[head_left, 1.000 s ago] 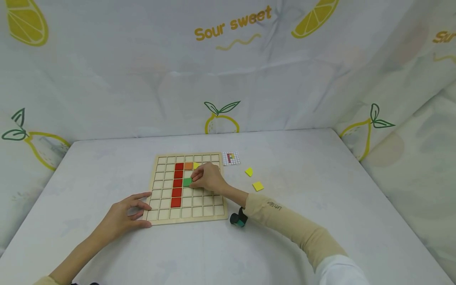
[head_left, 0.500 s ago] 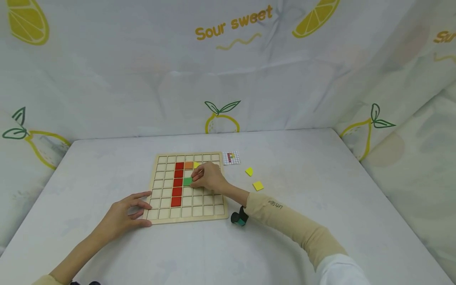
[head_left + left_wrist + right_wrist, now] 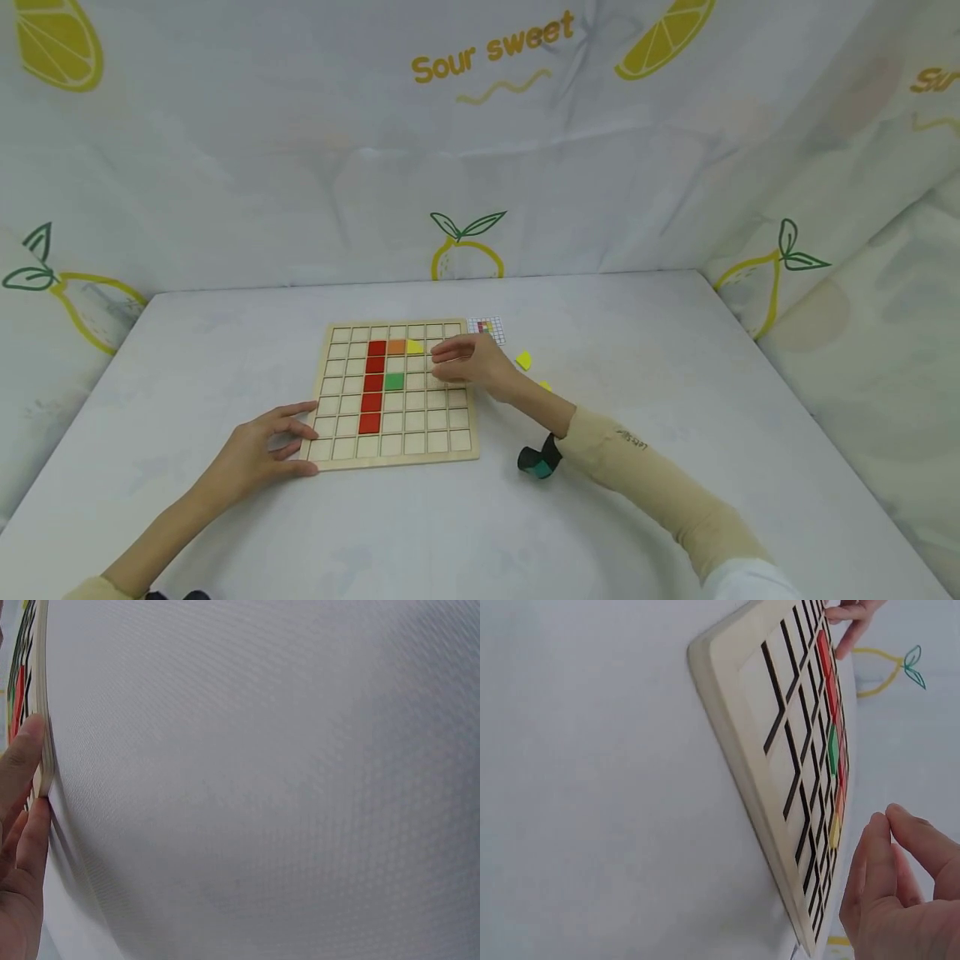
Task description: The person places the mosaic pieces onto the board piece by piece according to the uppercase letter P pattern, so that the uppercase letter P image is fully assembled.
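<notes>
A wooden grid board [image 3: 416, 446] lies on the table. Five fingers of my left hand [image 3: 255, 454] spread against its left edge and near corner; the left wrist view shows the fingertips at the board's side [image 3: 46, 750]. In the grid sit a column of red tiles [image 3: 372, 383], an orange tile [image 3: 396, 347], a yellow piece [image 3: 414, 347] with a slanted side, and a green tile [image 3: 393, 382]. My right hand [image 3: 480, 367] hovers over the board's right side, fingers bent loosely. In the right wrist view its thumb and fingertips meet with nothing visible between them.
A small printed pattern card [image 3: 497, 332] lies at the board's far right corner, partly behind the right hand. A yellow rounded piece [image 3: 523, 360] is on the table right of the board. Another yellow piece [image 3: 546, 386] is mostly hidden by the right forearm.
My right hand has let go of the green tile, which stays in its cell, and has moved right, baring the yellow piece in the grid. My left hand stays at the board's edge.
</notes>
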The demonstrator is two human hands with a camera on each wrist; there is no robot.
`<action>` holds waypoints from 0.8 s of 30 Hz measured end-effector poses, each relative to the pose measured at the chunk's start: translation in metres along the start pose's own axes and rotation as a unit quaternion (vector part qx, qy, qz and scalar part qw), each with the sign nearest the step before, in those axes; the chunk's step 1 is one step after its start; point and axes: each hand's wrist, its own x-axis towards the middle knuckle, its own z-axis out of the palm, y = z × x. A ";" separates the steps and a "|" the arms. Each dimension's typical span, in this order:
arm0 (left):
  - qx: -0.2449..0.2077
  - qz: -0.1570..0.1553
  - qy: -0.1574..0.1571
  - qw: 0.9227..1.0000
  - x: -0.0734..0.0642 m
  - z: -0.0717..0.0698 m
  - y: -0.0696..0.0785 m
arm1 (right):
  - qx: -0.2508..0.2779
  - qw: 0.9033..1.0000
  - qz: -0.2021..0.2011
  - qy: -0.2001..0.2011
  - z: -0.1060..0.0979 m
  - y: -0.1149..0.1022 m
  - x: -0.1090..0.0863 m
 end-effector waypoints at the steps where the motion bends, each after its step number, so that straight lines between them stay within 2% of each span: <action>1: 0.001 0.000 0.000 1.000 0.000 0.000 0.000 | 0.007 1.000 0.001 0.000 -0.005 -0.001 -0.002; 6: -0.005 -0.001 -0.001 1.000 0.000 0.000 0.000 | 0.001 1.000 -0.005 0.002 -0.036 -0.001 -0.012; 15: 0.002 0.004 0.008 1.000 0.000 0.000 -0.001 | -0.049 0.999 -0.006 0.018 -0.097 0.009 -0.030; 24: -0.004 0.014 0.013 1.000 -0.001 0.001 -0.002 | -0.070 0.997 -0.006 0.015 -0.142 0.024 -0.037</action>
